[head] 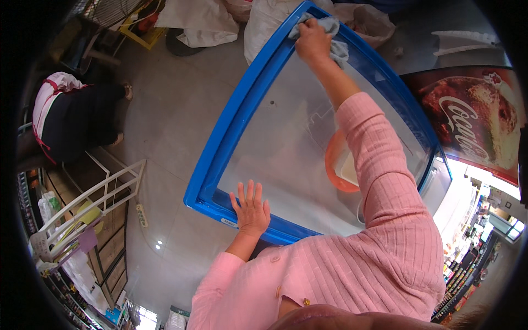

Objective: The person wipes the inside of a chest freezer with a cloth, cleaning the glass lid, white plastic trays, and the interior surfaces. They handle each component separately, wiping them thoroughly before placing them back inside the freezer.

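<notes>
Before me stands a Haier chest freezer with a blue frame and a see-through glass top. At its far corner my right hand grips a grey-blue cloth, pressed against the frame and the glass. My left hand rests flat near the front left corner, fingers spread, with nothing in it. Through the glass shows an orange round basin with a pale container in it, partly hidden by my right arm.
White sacks lie beyond the freezer. A red Coca-Cola panel stands at the right. On the left, a person bends over near a white metal rack. A power strip with its cord lies on the tiled floor.
</notes>
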Tool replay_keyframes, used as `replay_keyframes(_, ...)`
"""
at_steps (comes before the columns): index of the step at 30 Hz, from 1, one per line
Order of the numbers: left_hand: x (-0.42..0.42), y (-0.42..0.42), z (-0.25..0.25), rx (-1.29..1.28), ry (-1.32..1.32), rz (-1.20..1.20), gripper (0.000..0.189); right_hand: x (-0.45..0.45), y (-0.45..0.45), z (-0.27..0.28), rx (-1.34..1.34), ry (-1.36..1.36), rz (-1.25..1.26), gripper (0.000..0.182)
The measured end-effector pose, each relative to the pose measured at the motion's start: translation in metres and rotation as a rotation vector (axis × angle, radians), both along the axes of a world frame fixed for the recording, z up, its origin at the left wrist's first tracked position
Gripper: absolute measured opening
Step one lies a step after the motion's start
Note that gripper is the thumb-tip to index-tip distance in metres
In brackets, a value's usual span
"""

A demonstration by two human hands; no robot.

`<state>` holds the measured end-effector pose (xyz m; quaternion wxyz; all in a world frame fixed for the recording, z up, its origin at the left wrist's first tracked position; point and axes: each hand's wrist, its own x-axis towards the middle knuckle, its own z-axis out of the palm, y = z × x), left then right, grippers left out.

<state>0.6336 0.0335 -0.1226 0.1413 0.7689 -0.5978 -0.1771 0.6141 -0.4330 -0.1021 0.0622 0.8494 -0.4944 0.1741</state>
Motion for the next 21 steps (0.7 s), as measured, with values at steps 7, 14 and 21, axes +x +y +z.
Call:
replay_keyframes(7,0.002,-0.003,0.004,-0.045,0.004,0.01,0.063,0.014,0.102,0.018,0.051,0.084,0.121,0.026)
replay_keyframes(14,0.001,0.005,-0.002,-0.099,-0.047,0.026,0.063,0.026,0.2,0.018,0.059,0.158,0.244,0.023)
replay_keyframes(21,0.001,0.01,-0.005,-0.182,-0.046,0.045,0.056,0.042,0.29,0.014,0.175,0.174,0.302,0.025)
